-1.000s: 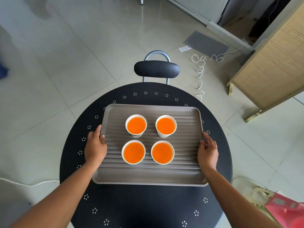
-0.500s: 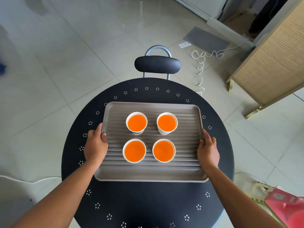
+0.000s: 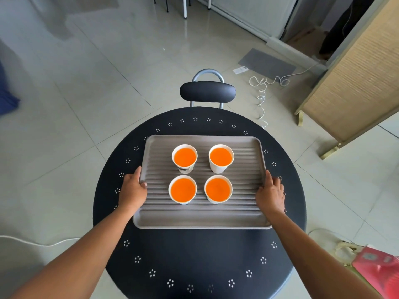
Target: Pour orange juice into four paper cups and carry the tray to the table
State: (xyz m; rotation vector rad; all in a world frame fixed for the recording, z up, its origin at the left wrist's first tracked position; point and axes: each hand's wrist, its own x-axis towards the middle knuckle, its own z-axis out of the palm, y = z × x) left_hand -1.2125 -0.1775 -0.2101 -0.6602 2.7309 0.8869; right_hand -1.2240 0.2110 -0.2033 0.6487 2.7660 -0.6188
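Note:
A grey ribbed tray [image 3: 200, 219] lies over the round black table [image 3: 194, 255] with white flower dots. On the tray stand several white paper cups full of orange juice: far left cup [image 3: 184, 158], far right cup [image 3: 221, 157], near left cup [image 3: 182, 189], near right cup [image 3: 218, 189]. My left hand [image 3: 132, 189] grips the tray's left rim, thumb over the edge. My right hand [image 3: 270, 194] grips the right rim the same way. I cannot tell whether the tray rests on the table or hovers just above it.
A black chair [image 3: 207, 91] with a metal loop stands behind the table. A woven screen [image 3: 356, 83] stands at the right, a coiled white cable [image 3: 262, 98] lies on the tile floor, and a red object [image 3: 380, 270] sits at the lower right.
The tray, held in both hands, has moved farther over the table toward its middle. More of the table's near side shows in front of the tray.

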